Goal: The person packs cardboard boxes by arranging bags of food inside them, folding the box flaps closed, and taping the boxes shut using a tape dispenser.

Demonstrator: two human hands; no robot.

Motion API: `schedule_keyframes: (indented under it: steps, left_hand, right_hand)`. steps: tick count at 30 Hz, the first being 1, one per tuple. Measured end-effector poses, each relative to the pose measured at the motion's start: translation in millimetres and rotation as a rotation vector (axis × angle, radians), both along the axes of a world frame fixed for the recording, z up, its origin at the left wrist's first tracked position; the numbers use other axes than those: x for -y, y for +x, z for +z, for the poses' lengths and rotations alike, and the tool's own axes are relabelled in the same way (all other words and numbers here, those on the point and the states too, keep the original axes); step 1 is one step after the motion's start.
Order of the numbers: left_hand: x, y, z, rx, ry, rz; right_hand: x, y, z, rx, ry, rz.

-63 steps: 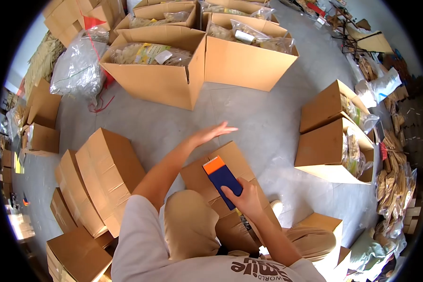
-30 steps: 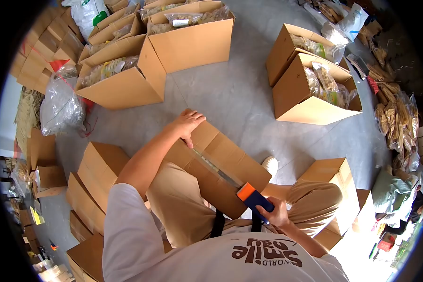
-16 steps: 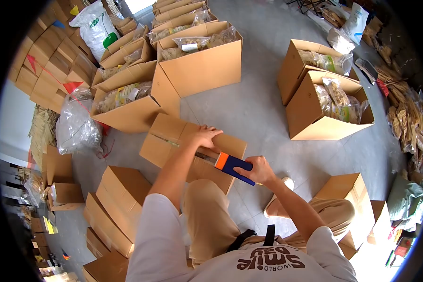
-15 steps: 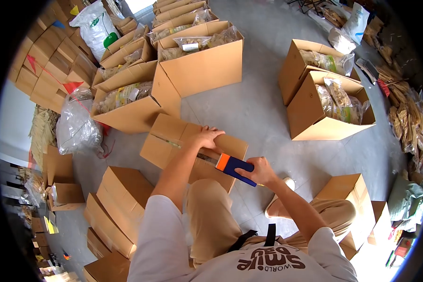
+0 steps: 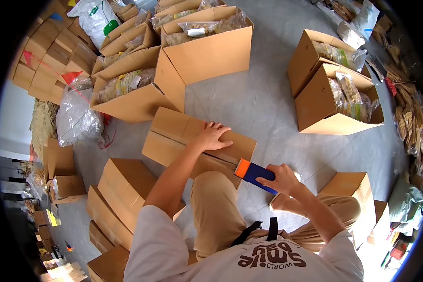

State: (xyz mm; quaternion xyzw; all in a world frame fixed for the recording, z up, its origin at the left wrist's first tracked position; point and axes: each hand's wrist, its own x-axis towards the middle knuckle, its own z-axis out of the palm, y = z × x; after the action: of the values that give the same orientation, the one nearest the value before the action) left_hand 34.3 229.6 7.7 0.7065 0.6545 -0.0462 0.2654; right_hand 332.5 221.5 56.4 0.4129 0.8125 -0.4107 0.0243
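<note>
A closed cardboard box lies on the floor in front of my knees, its flaps meeting along a lengthwise seam. My left hand rests on the box top beside the seam, fingers spread, holding nothing. My right hand is wrapped around a blue-and-orange handheld tool, whose exact kind I cannot make out. The tool's orange end is at the seam by the box's right end, and its blue body points back toward me.
Open boxes of bagged dry goods stand beyond the box, and two more at the right. Other cardboard boxes stand at lower left and lower right. A clear plastic bag lies at left on the grey floor.
My right hand has moved the tool rightward along the seam to the box's end. My left hand has shifted slightly, thumb now spread wider. The whole view has moved a little.
</note>
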Motion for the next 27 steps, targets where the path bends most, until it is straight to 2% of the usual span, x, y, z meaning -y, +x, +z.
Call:
schedule_keyframes:
  steps: [3,7,9,11,19,21,25,27]
  left_hand:
    - [9.1,-2.0,-6.3,0.122,0.099,0.065]
    - [23.8,10.8,-14.2,0.021,0.251,0.064]
    - [30.2,17.9,-17.8,0.008,0.587,0.096]
    - [33.3,21.8,-14.0,0.039,0.561,0.118]
    - [31.8,19.0,-12.2,0.113,0.519,0.150]
    - [33.9,21.0,-13.3,0.113,0.638,0.127]
    - [35.7,26.8,-23.9,0.079,0.646,0.125]
    - [29.5,25.6,-28.0,0.009,0.735,0.105]
  right_hand:
    - [-1.2,-1.2,2.8,-0.013,-0.022,0.023]
    - [-9.5,-1.6,6.0,0.033,-0.065,0.045]
    - [-11.5,0.3,2.6,0.037,-0.085,0.058]
    - [-12.3,0.4,1.3,-0.082,-0.120,-0.007]
    - [-27.2,3.3,-1.2,-0.043,-0.222,0.029]
    - [-28.8,4.4,-3.6,-0.001,-0.228,0.061]
    - [-30.8,2.2,3.3,0.017,-0.237,0.056]
    - [-33.8,-0.8,0.6,0.084,-0.209,0.061]
